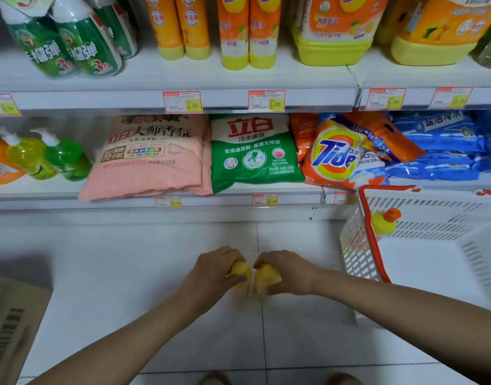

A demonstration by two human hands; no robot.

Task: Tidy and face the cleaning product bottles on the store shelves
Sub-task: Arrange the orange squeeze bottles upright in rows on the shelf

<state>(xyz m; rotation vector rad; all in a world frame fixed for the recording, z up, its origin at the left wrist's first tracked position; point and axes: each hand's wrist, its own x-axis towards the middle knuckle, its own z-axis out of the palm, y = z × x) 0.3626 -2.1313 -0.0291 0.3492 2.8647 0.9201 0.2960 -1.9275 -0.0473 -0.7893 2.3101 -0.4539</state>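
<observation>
Two yellow-topped bottles stand side by side on the white tiled floor, seen from above. My left hand (215, 266) grips the top of the left bottle (242, 272). My right hand (287, 269) grips the top of the right bottle (266, 277). The bodies of both bottles are mostly hidden below their tops. On the upper shelf (172, 100) stand orange and yellow dish-soap bottles (248, 31) and green spray bottles (63, 48). Another yellow bottle with an orange cap (384, 220) lies in the white basket (355, 245) at the right.
The lower shelf holds detergent bags: pink (149, 157), green (254, 154), orange Tide (338, 154) and blue (438, 145), plus pump bottles (47, 157) at left. A cardboard box (10, 323) sits at the lower left. My feet show at the bottom edge.
</observation>
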